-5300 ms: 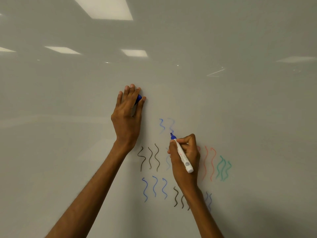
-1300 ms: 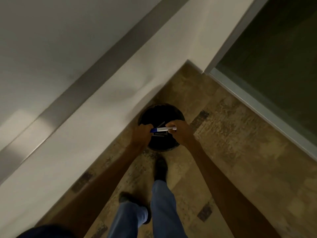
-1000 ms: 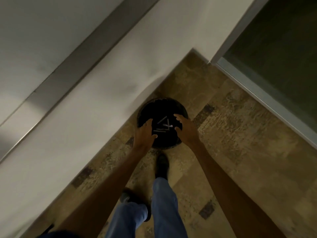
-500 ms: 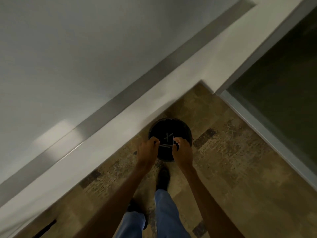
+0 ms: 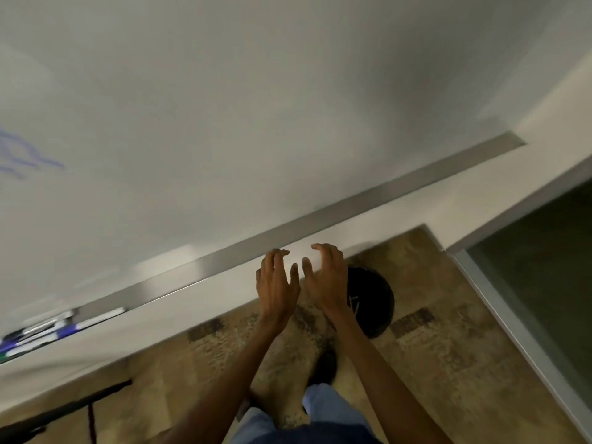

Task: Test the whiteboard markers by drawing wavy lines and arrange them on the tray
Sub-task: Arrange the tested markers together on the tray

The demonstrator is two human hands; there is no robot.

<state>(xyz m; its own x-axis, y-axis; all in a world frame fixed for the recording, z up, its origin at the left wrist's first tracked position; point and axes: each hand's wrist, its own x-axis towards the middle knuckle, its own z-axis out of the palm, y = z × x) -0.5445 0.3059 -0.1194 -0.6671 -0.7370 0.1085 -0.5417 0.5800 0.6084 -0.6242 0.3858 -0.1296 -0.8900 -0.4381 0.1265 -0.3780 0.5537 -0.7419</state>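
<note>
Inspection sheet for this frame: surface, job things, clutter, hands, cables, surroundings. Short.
Surface: whiteboard, blurred blue wavy lines at its left edge.
Job's things: markers lying on the tray, far left; blurred, count unclear.
Clutter: black round bin on the floor; thin pale sticks inside, possibly markers.
Hands: left hand and right hand empty, fingers loosely curled, raised side by side.
Cables: thin dark cord below a dark bar, lower left; kind unclear.
Surroundings: patterned floor, dark glass panel at right.

Several markers [image 5: 57, 330], blurred, white-barrelled with blue and dark ends, are laid lengthwise close together on the silver tray [image 5: 384, 195] beneath the whiteboard [image 5: 224, 107]; blue wavy lines [image 5: 22, 155] are seen at its left edge.
</note>
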